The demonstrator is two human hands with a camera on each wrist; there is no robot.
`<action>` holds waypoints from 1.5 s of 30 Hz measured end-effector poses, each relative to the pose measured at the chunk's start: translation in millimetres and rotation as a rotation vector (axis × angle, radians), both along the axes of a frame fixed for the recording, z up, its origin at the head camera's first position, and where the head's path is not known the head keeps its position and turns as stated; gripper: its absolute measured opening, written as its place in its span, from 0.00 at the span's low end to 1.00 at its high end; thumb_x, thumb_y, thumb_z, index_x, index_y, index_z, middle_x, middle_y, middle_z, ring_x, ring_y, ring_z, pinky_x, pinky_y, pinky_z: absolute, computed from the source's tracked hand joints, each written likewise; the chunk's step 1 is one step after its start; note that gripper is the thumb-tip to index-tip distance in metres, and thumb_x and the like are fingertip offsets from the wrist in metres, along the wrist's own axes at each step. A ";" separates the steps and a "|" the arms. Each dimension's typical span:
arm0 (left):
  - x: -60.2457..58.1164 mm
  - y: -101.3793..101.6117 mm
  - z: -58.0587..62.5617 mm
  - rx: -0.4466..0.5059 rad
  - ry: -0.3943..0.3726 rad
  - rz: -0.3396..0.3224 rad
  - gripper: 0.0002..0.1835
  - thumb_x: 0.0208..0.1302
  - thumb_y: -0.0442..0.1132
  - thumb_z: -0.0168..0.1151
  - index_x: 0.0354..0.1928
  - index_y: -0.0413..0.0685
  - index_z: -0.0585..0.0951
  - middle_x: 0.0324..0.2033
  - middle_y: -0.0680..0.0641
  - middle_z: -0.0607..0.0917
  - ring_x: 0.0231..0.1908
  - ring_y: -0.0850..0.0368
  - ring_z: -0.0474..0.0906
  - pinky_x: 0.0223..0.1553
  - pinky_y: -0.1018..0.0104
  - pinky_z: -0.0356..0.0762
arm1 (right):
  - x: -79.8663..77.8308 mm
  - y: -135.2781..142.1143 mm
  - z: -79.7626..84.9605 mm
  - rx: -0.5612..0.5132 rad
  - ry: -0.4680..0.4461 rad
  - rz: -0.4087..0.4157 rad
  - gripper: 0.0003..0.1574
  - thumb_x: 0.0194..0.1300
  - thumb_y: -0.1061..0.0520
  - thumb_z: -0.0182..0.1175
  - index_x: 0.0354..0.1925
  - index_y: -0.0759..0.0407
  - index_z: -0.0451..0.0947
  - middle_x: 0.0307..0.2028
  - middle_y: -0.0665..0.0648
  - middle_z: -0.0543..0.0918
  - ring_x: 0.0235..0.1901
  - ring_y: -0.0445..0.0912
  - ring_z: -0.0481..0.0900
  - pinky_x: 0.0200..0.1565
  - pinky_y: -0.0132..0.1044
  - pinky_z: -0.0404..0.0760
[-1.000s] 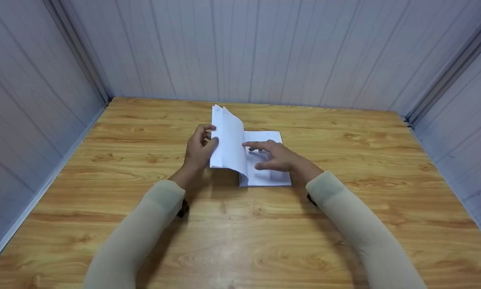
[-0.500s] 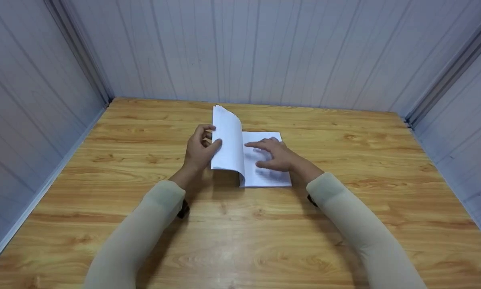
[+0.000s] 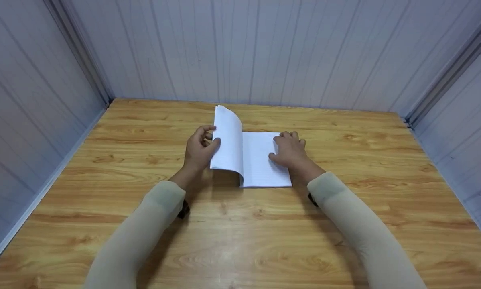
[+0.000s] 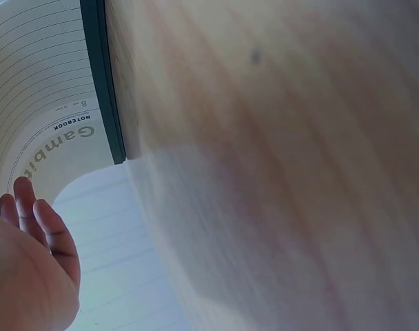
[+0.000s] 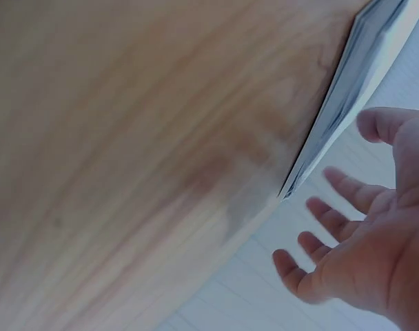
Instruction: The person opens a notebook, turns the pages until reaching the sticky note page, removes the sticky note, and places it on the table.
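A notebook [image 3: 260,160] with white lined pages lies open on the table. My left hand [image 3: 200,148] pinches a bunch of its pages [image 3: 228,140], thumb on the near side, and holds them raised and bowed over the left half. In the left wrist view, the underside page [image 4: 30,89] carries "Gambit NOTEBOOK" print, and a dark green cover edge [image 4: 103,83] runs beside it. Above the right-hand page's outer edge is my right hand [image 3: 290,150], its fingers spread and lightly bent. The right wrist view shows that hand [image 5: 375,227] beside the notebook's edge [image 5: 333,103], gripping nothing.
The notebook rests on a wood-grain table [image 3: 232,237]. Pale panel walls [image 3: 240,52] stand behind the table and on both sides.
My right hand has moved right, from near the raised pages to the right page's outer edge. A page standing apart has joined the bunch in my left hand, which stays nearly still.
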State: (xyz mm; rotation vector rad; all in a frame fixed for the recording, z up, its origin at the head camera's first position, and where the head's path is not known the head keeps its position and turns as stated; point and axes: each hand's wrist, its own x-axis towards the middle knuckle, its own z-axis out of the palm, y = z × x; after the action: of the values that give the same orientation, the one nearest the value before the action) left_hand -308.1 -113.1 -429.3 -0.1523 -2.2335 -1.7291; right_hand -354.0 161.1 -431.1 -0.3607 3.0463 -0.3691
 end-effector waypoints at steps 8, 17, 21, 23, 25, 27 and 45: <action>0.1 0.2 0.3 -0.018 -0.009 0.041 0.24 0.56 0.38 0.65 0.57 0.49 0.77 0.31 0.50 0.80 0.26 0.61 0.72 0.29 0.73 0.72 | 1.1 1.9 -1.6 0.072 -0.060 -0.001 0.42 0.61 0.37 0.55 0.65 0.61 0.68 0.69 0.64 0.62 0.69 0.62 0.51 0.60 0.60 0.57; 0.7 -0.3 2.3 -0.002 -0.058 0.029 0.21 0.58 0.41 0.65 0.56 0.54 0.80 0.29 0.49 0.81 0.28 0.59 0.73 0.29 0.72 0.72 | 1.6 1.0 -0.1 0.045 -0.074 -0.004 0.40 0.60 0.38 0.56 0.62 0.62 0.70 0.65 0.64 0.66 0.64 0.61 0.55 0.57 0.58 0.59; -0.6 -2.4 2.3 0.029 -0.065 0.009 0.20 0.59 0.40 0.64 0.55 0.54 0.81 0.28 0.50 0.80 0.29 0.58 0.73 0.30 0.71 0.72 | 1.4 0.0 -0.3 0.041 -0.067 -0.013 0.42 0.60 0.37 0.56 0.62 0.62 0.70 0.65 0.64 0.65 0.64 0.61 0.55 0.58 0.58 0.59; -1.2 -3.4 1.6 0.044 -0.070 0.001 0.20 0.59 0.40 0.63 0.56 0.52 0.81 0.27 0.50 0.80 0.29 0.59 0.72 0.30 0.71 0.72 | 1.3 -0.2 -0.9 0.047 -0.065 -0.020 0.44 0.60 0.36 0.56 0.64 0.63 0.68 0.65 0.64 0.65 0.65 0.61 0.55 0.58 0.58 0.59; -1.7 -4.1 0.5 0.048 -0.070 -0.001 0.20 0.60 0.39 0.63 0.56 0.51 0.81 0.26 0.50 0.79 0.29 0.59 0.72 0.30 0.71 0.72 | 1.0 0.3 -1.5 0.051 -0.070 -0.025 0.47 0.59 0.34 0.55 0.65 0.64 0.66 0.66 0.65 0.63 0.66 0.62 0.53 0.58 0.59 0.58; -1.8 -4.9 -0.6 0.041 -0.064 -0.001 0.20 0.60 0.38 0.62 0.56 0.50 0.81 0.26 0.51 0.79 0.29 0.60 0.72 0.31 0.72 0.73 | 0.5 1.5 -1.9 0.057 -0.084 -0.023 0.49 0.59 0.33 0.55 0.67 0.64 0.64 0.67 0.66 0.62 0.67 0.63 0.52 0.58 0.60 0.57; -0.8 -4.1 -0.1 0.003 -0.080 0.016 0.21 0.60 0.41 0.63 0.57 0.52 0.80 0.25 0.50 0.81 0.28 0.59 0.73 0.29 0.71 0.72 | -3.3 4.7 -1.1 0.113 -0.117 -0.002 0.45 0.62 0.33 0.53 0.66 0.61 0.66 0.68 0.66 0.61 0.67 0.63 0.50 0.59 0.61 0.57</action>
State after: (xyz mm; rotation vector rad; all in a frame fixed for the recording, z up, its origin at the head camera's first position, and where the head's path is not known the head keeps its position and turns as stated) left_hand -308.9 -117.2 -429.4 -0.0651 -2.2817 -1.7601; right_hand -357.2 165.8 -432.2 -0.3172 2.9368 -0.2089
